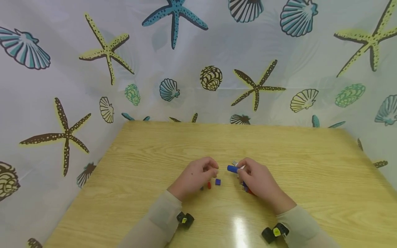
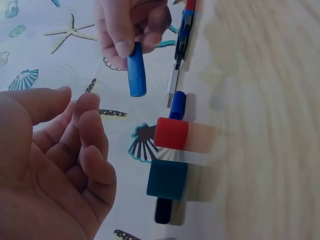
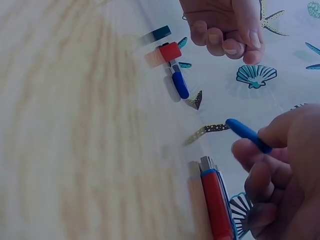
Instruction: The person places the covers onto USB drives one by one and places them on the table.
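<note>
Holding up seems the step: the right hand (image 1: pixel 256 178) pinches a blue stick (image 1: pixel 232 169), maybe a cap, over the table (image 1: pixel 186 144), the empty left hand (image 1: pixel 196 173) curls loosely, and moving on needs a steady pinch.

A slim blue stick (image 1: pixel 232 169), smooth and round-ended, with a seam across it, is pinched between thumb and fingers of the right hand (image 1: pixel 258 177), raised off the worktop (image 1: pixel 229 203), its free end pointing at the left hand (image 1: pixel 195 174). Below the right hand lies a red stick (image 3: pixel 216 205) with a silver metal end. Near the left hand, small blue (image 1: pixel 218 182), red (image 1: pixel 209 185) and dark teal (image 1: pixel 202 188) pieces lie in a row, the blue one nearest the right hand.
</note>
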`<state>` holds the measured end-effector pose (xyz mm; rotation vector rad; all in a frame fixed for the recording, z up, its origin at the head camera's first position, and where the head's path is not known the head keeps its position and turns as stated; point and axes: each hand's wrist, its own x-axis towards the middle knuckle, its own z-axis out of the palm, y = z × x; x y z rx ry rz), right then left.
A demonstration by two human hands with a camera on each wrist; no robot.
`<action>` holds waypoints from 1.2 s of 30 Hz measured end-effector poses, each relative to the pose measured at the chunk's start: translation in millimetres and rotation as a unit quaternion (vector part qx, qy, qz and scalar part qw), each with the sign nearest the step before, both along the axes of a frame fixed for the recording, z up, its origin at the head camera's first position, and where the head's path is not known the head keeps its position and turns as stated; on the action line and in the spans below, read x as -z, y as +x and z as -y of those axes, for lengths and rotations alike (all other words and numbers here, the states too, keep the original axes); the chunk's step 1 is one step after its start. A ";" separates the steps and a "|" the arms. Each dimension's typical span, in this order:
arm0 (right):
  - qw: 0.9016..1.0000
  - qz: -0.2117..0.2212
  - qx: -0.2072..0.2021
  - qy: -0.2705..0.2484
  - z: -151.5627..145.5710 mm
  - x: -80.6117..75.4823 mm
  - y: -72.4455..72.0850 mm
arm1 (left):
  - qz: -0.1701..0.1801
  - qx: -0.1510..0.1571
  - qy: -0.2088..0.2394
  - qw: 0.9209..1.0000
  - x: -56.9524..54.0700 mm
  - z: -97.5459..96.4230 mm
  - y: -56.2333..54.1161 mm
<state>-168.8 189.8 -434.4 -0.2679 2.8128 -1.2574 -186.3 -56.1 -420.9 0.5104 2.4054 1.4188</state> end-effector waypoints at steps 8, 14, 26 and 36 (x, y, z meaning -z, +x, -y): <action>0.999 -0.005 0.020 0.042 -3.3 5.2 -4.1 | 0.000 -0.002 0.000 1.000 2.5 3.6 -3.2; 0.997 -0.016 0.036 0.067 -6.0 7.6 -4.5 | -0.016 -0.020 -0.024 0.999 4.7 5.2 -4.0; 0.997 -0.018 0.039 0.064 -10.7 -0.3 -4.3 | -0.092 -0.026 -0.152 0.984 4.7 1.9 -2.2; 0.997 -0.028 0.032 0.061 -12.9 2.5 -4.8 | -0.138 0.039 -0.225 0.964 9.6 -12.2 6.9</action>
